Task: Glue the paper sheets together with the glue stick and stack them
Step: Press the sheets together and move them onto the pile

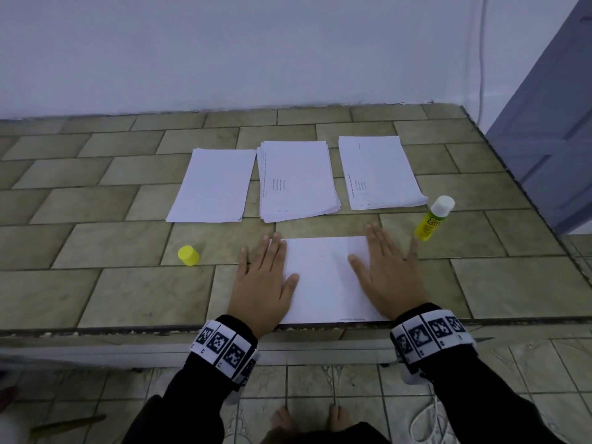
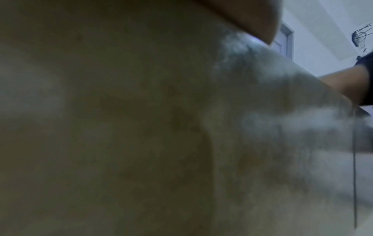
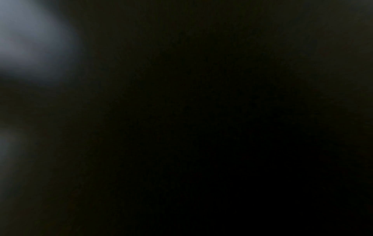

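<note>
Head view shows both of my hands lying flat with straight fingers on the near paper sheets (image 1: 323, 280), which sit at the front edge of the tiled table (image 1: 128, 293). My left hand (image 1: 264, 283) presses the left edge, half on the paper and half on the tile; my right hand (image 1: 389, 277) presses the right edge. Neither hand grips anything.

The glue stick (image 1: 434, 218) stands upright and uncapped just beyond my right fingertips, near the right pile (image 1: 379, 173). Its yellow cap (image 1: 188, 255) sits apart on the tile to the left of my left hand. Further back lie the left pile (image 1: 213, 185) and the middle pile (image 1: 298, 181), side by side with the right one.

I judge this to be the pressing step, sealing a glued pair. To do it well I would sweep both palms outward from the centre toward the edges, so trapped air and wrinkles are pushed out, and keep the corners aligned while the glue is wet. Pressure should stay even, since thin paper creases easily and can slide. I should watch my right fingers, as a careless sweep could knock the stick over.

The left wrist view is blurred tile, with my right hand (image 2: 351, 84) at the far side; the right wrist view is dark.
</note>
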Tool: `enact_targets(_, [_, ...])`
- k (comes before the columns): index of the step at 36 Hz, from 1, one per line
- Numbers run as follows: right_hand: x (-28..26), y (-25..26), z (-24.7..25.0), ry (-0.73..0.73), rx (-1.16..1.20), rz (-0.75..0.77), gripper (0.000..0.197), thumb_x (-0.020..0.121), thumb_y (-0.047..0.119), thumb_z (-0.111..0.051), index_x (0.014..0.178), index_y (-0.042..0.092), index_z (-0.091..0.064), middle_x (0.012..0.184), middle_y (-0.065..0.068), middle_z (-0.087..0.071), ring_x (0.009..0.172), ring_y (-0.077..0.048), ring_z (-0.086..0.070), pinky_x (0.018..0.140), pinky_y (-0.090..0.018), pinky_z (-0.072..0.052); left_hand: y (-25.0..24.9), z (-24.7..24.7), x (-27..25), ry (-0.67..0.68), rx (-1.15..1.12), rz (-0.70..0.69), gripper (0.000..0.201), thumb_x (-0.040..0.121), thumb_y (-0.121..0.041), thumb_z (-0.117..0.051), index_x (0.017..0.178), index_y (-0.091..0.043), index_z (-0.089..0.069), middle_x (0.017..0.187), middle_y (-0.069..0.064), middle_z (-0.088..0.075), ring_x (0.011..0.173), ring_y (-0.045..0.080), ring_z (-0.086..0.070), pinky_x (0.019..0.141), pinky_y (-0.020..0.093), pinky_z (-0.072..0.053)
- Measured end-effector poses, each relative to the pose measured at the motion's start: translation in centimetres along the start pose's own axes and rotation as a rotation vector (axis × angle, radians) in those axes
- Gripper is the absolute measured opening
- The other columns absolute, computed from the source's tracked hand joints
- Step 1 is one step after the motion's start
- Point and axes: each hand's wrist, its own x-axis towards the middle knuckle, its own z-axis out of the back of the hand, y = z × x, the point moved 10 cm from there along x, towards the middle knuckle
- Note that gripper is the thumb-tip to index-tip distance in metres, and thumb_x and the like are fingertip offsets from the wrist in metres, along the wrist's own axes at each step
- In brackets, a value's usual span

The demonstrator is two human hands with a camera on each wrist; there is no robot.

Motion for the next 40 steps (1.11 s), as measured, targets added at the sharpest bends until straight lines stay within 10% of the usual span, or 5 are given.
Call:
enact_targets(8, [-1.6, 9.5, -1.5, -0.015, 0.052, 0.323, 0.084, 0.092, 0.062, 0.009, 0.153, 0.01, -0.017, 0.161, -0.004, -0.013, 0.149, -0.016, -0.008, 0.117, -0.06, 0.0, 0.1, -0.2, 0.1, -0.018, 0.019, -0.003, 0.073, 0.099, -0.053, -0.012, 0.153, -0.007, -0.029, 0.162, 0.007, -0.021, 0.15, 0.023, -0.018, 0.12, 0.055, -0.013])
enact_targets(12, [-1.6, 10.9, -2.9, -0.017, 0.026, 0.362, 0.071, 0.1, 0.053, -0.011, 0.142, 0.007, -0.045, 0.15, -0.008, -0.042, 0.14, -0.019, -0.037, 0.108, -0.056, -0.014, 0.2, -0.3, 0.1, -0.006, 0.041, -0.008, 0.075, 0.099, -0.054, -0.004, 0.153, -0.008, -0.029, 0.163, 0.006, -0.02, 0.15, 0.024, -0.018, 0.119, 0.053, -0.01])
enact_targets(23, [-0.5, 0.5, -1.7, -0.016, -0.029, 0.116, 0.084, 0.088, 0.064, 0.006, 0.155, 0.017, -0.011, 0.162, 0.004, -0.006, 0.148, -0.009, -0.004, 0.117, -0.055, 0.002, 0.0, -0.3, 0.0, 0.047, 0.062, 0.006, 0.077, 0.093, -0.051, 0.001, 0.157, -0.011, -0.011, 0.165, 0.003, -0.001, 0.153, 0.02, 0.0, 0.122, 0.049, 0.001])
enact_targets(28, [-0.6, 0.6, -0.7, -0.104, -0.065, 0.065, 0.077, 0.096, 0.057, -0.012, 0.144, 0.003, -0.041, 0.152, -0.011, -0.038, 0.143, -0.023, -0.033, 0.11, -0.068, -0.011, -0.1, -0.1, 0.1, 0.039, 0.056, 0.002, 0.077, 0.093, -0.05, 0.002, 0.157, -0.009, -0.012, 0.165, 0.003, -0.002, 0.153, 0.019, -0.001, 0.12, 0.047, 0.005])
enact_targets(40, [-1.4, 11.7, -3.1, -0.009, -0.004, 0.379, 0.063, 0.097, 0.044, -0.023, 0.141, 0.006, -0.047, 0.15, -0.009, -0.042, 0.14, -0.019, -0.038, 0.108, -0.06, -0.033, 0.0, -0.2, 0.1, 0.023, 0.035, -0.014, 0.064, 0.1, -0.04, -0.016, 0.149, -0.003, -0.036, 0.159, 0.011, -0.03, 0.146, 0.028, -0.031, 0.115, 0.058, -0.02])
